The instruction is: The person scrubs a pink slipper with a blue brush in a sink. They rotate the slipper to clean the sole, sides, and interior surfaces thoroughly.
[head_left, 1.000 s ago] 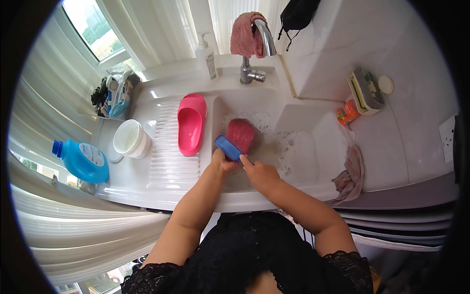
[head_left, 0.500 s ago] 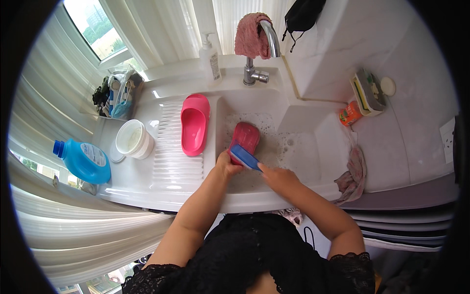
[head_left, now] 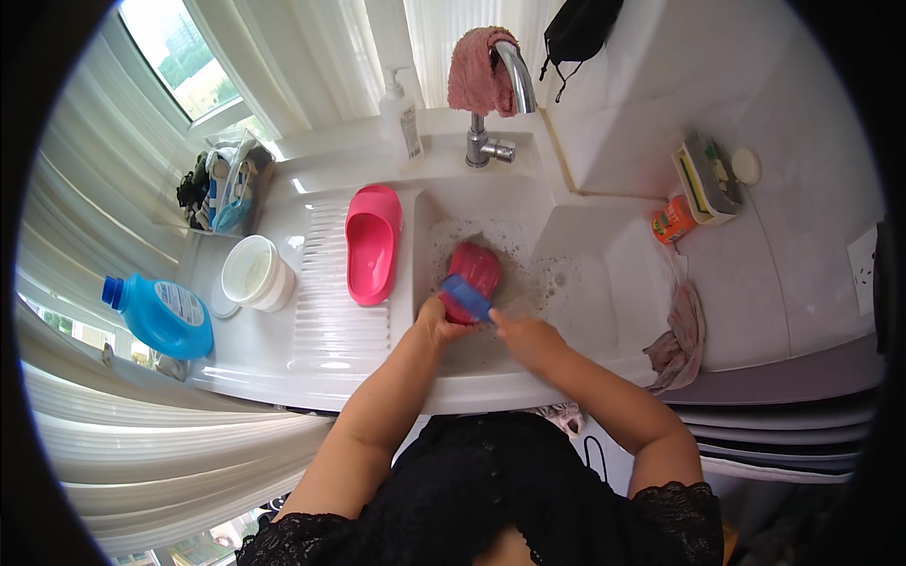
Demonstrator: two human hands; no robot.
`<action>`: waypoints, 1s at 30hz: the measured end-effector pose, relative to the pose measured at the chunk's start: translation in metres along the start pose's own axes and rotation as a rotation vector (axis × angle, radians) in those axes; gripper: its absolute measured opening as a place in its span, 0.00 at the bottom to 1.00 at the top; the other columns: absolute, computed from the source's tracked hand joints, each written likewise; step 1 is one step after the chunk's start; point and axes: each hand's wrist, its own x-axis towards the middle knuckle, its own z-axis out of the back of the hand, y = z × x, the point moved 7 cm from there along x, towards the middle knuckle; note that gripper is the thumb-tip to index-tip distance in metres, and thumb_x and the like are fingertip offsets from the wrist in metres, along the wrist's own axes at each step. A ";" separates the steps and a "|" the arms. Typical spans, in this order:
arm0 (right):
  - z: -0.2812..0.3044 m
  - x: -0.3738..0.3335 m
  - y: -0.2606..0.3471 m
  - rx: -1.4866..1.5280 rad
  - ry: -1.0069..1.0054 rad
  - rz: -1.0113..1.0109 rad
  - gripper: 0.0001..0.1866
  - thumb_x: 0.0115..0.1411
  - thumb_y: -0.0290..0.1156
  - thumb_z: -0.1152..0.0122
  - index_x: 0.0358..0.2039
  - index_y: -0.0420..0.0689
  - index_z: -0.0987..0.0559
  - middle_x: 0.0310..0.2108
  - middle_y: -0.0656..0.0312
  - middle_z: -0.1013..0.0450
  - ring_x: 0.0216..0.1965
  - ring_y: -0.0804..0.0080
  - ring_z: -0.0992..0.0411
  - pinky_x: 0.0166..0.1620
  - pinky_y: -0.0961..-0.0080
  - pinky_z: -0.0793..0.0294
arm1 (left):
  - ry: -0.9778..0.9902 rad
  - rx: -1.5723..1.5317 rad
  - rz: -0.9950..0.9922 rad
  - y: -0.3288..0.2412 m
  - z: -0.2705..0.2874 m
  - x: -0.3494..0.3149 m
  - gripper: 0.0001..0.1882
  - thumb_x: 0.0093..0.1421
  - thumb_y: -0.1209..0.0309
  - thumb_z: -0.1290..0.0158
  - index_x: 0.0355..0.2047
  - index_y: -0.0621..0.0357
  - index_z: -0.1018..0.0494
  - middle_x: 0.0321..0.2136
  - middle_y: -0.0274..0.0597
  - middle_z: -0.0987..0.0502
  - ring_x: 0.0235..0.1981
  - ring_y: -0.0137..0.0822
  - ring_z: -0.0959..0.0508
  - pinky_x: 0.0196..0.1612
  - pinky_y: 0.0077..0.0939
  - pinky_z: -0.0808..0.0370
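Observation:
In the white sink basin (head_left: 590,316) my left hand (head_left: 440,323) grips the near end of a dark pink slipper (head_left: 479,261). Its fingers are wrapped round the edge, partly hidden under the slipper. My right hand (head_left: 525,338), a little blurred by motion, is closed on the end of a blue scrubbing brush (head_left: 466,295). The brush lies across the slipper's near part, against it. Murky, foamy water sits round the slipper. A second, bright pink slipper (head_left: 371,259) rests on the ribbed washboard (head_left: 321,316) left of the basin.
Left of the washboard stand a white tub (head_left: 274,285), a blue detergent bottle (head_left: 170,316) and a clear box (head_left: 226,184) of small items. Behind are a pump bottle (head_left: 401,123) and a faucet (head_left: 478,151) draped with a pink cloth (head_left: 479,71). A rag (head_left: 678,335) hangs at the right edge.
The brush has shifted slightly left and turned a little on the slipper, my right hand moving left with it. My left hand keeps its hold on the slipper.

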 end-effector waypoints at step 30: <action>-0.006 -0.013 0.003 0.028 -0.079 0.011 0.17 0.64 0.38 0.55 0.50 0.47 0.28 0.29 0.46 0.25 0.31 0.45 0.26 0.35 0.54 0.27 | -0.144 0.070 -0.083 0.002 0.000 -0.002 0.34 0.60 0.36 0.62 0.55 0.46 0.36 0.55 0.43 0.33 0.52 0.45 0.33 0.49 0.51 0.32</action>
